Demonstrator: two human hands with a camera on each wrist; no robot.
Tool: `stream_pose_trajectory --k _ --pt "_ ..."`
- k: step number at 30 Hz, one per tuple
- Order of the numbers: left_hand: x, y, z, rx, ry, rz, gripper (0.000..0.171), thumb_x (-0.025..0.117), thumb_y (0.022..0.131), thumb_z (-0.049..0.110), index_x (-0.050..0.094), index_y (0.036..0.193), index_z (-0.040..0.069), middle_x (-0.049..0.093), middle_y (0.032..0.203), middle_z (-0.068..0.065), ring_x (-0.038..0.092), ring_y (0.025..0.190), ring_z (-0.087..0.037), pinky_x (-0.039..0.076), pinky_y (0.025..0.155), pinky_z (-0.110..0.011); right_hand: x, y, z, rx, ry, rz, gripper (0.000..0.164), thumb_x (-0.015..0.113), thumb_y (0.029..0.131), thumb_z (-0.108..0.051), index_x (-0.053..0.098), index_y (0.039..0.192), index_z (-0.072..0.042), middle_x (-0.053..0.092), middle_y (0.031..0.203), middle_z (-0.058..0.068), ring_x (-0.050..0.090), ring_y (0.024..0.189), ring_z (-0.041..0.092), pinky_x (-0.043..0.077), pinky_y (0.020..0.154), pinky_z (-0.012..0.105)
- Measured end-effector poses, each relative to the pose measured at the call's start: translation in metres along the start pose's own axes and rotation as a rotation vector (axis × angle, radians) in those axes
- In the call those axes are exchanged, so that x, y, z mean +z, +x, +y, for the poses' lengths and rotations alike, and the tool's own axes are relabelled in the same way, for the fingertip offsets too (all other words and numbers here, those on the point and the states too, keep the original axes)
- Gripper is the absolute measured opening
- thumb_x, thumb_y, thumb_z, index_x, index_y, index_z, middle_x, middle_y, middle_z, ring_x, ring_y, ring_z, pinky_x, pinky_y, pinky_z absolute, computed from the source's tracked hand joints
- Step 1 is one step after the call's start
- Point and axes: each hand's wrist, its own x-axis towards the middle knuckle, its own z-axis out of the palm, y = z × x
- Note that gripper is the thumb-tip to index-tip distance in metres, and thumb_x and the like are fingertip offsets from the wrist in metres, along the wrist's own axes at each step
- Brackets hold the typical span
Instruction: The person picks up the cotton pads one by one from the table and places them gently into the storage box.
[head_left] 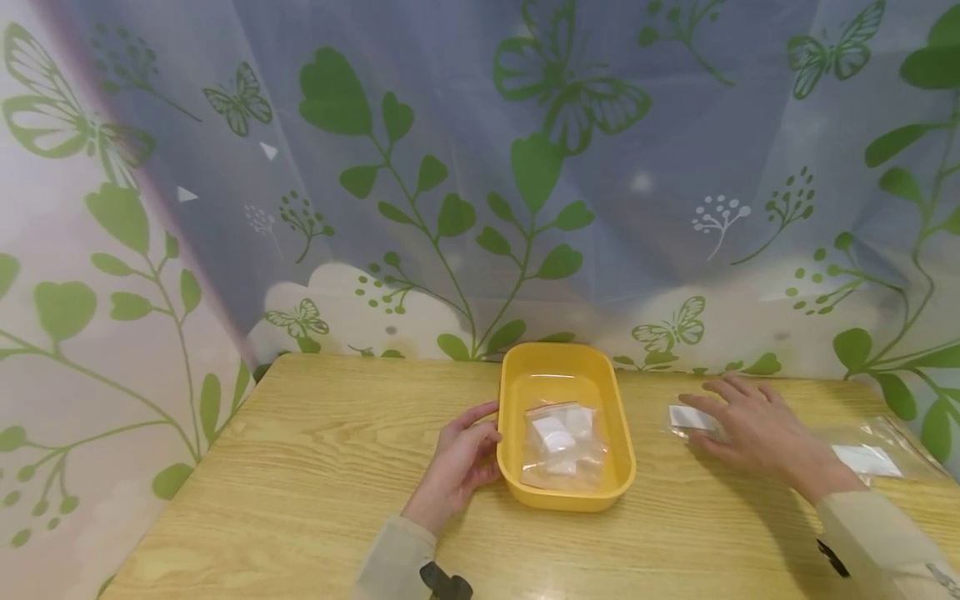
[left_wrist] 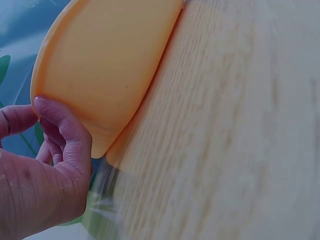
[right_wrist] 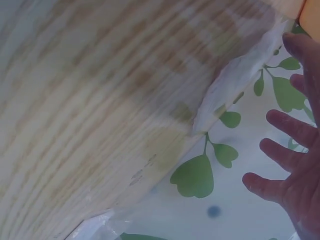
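A yellow plastic tub (head_left: 566, 498) stands on the table with several small clear zip bags (head_left: 562, 446) inside, white pieces showing in them. At its left side my left hand (head_left: 459, 458) holds the tub, and in the left wrist view the thumb (left_wrist: 62, 117) and a forefinger meet at its rim. Right of the tub, my right hand (head_left: 757, 429) hovers with spread fingers over another clear bag (head_left: 688, 418) with a white piece in it. The right wrist view shows these fingers (right_wrist: 287, 155) apart from the bag (right_wrist: 240, 75), holding nothing.
Further right, beside the right forearm, lies a larger clear bag (head_left: 870, 458) with a white piece. The wood-grain table (head_left: 337, 442) ends at a curtain (head_left: 420, 250) printed with leaves and butterflies, which hangs behind it and at the left.
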Motion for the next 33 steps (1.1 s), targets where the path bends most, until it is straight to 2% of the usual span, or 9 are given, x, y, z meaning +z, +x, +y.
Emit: stream_pose_trajectory --k 14,20,23,26,30,33 --pt "-0.001 0.002 -0.001 -0.008 -0.007 -0.005 0.061 0.058 0.084 0.008 0.052 0.145 0.008 0.059 0.103 -0.004 0.059 0.083 -0.013 0.052 0.063 -0.023 0.013 0.005 0.005 0.01 0.043 -0.077 0.056 0.068 0.092 -0.044 0.061 0.142 -0.019 0.064 0.135 0.019 0.053 0.128 0.051 0.041 0.096 0.079" --pt "-0.001 0.002 -0.002 -0.01 -0.005 -0.003 0.06 0.058 0.084 0.007 0.053 0.144 0.008 0.06 0.103 -0.004 0.059 0.083 -0.013 0.052 0.064 -0.023 0.016 0.007 0.003 0.004 0.094 -0.096 0.055 0.068 0.088 -0.037 0.064 0.139 -0.015 0.067 0.129 0.02 0.059 0.121 0.05 0.047 0.09 0.075" --pt "-0.001 0.002 -0.002 -0.012 -0.007 -0.001 0.06 0.058 0.084 0.007 0.053 0.144 0.008 0.06 0.103 -0.004 0.059 0.083 -0.013 0.052 0.064 -0.023 0.016 0.009 0.002 -0.005 0.111 -0.087 0.053 0.07 0.086 -0.033 0.066 0.136 -0.014 0.068 0.124 0.02 0.063 0.113 0.047 0.051 0.086 0.069" --pt "-0.001 0.002 -0.002 -0.013 -0.014 -0.003 0.061 0.058 0.084 0.007 0.053 0.144 0.008 0.06 0.103 -0.004 0.059 0.083 -0.013 0.052 0.065 -0.023 0.014 0.012 0.0 -0.009 0.15 -0.102 0.053 0.073 0.082 -0.03 0.067 0.132 -0.013 0.07 0.117 0.018 0.066 0.101 0.039 0.056 0.076 0.057" --pt "-0.001 0.002 -0.002 -0.008 -0.013 -0.005 0.061 0.058 0.084 0.007 0.052 0.145 0.008 0.06 0.103 -0.004 0.059 0.083 -0.013 0.052 0.064 -0.023 0.012 0.016 -0.001 -0.002 0.19 -0.149 0.05 0.075 0.081 -0.028 0.067 0.128 -0.013 0.07 0.107 0.012 0.064 0.087 0.025 0.052 0.063 0.04" --pt "-0.001 0.003 -0.003 -0.005 -0.008 -0.001 0.06 0.058 0.084 0.008 0.053 0.144 0.008 0.061 0.104 -0.004 0.059 0.082 -0.013 0.052 0.063 -0.022 0.01 0.017 -0.003 0.004 0.197 -0.165 0.049 0.076 0.082 -0.027 0.067 0.127 -0.013 0.069 0.104 0.008 0.062 0.083 0.02 0.052 0.062 0.037"
